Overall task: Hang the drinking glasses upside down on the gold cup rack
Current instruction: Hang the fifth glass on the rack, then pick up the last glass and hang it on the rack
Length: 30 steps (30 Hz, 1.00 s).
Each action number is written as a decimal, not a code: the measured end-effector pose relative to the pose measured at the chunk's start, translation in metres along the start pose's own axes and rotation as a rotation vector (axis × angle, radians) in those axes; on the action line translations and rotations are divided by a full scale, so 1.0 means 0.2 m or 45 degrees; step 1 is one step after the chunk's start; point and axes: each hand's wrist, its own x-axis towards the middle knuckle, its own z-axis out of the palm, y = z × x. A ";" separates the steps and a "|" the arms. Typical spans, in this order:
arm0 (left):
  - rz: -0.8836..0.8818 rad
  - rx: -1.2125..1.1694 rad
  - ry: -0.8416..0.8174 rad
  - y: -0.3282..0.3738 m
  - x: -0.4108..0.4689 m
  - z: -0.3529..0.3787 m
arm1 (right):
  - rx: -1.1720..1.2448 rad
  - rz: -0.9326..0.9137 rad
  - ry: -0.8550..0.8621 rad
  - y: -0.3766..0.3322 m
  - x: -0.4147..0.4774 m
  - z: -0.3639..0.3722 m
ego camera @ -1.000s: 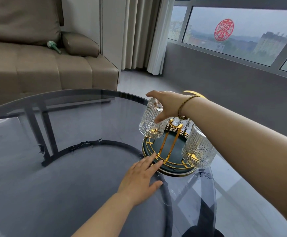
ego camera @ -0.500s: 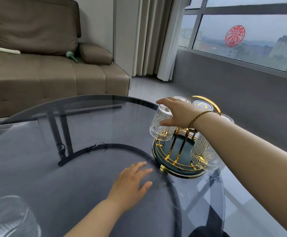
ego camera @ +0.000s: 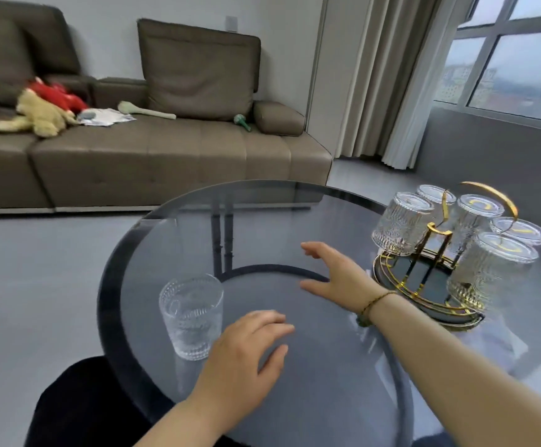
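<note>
The gold cup rack (ego camera: 436, 240) stands on its dark round tray (ego camera: 391, 279) at the right of the glass table, with several ribbed glasses hung upside down on it. One clear textured glass (ego camera: 192, 317) stands upright on the table at the near left. My right hand (ego camera: 337, 279) hovers open over the table between that glass and the rack, fingers spread, holding nothing. My left hand (ego camera: 246, 356) rests open, palm down, just right of the upright glass and not touching it.
The round smoked-glass table (ego camera: 127, 262) has a dark rim and a frame visible beneath. A brown sofa (ego camera: 166, 156) with soft toys stands behind. Curtains and a window are at the right, grey floor at the left.
My right hand let go of the hung glass and moved left, away from the rack. The view swung left, bringing the upright glass into sight. My left hand drew back from the tray.
</note>
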 end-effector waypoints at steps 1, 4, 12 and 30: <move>-0.009 -0.012 0.067 0.01 -0.02 -0.05 | 0.073 0.004 -0.021 -0.03 -0.02 0.08; -0.025 0.023 0.254 -0.01 -0.10 -0.18 | 0.269 0.037 -0.120 -0.13 -0.07 0.29; -0.693 -0.405 0.560 -0.22 -0.20 -0.28 | 0.486 0.046 -0.272 -0.30 -0.09 0.63; -0.715 -0.738 0.100 -0.39 0.15 -0.14 | 0.747 0.075 -0.072 -0.21 -0.03 0.53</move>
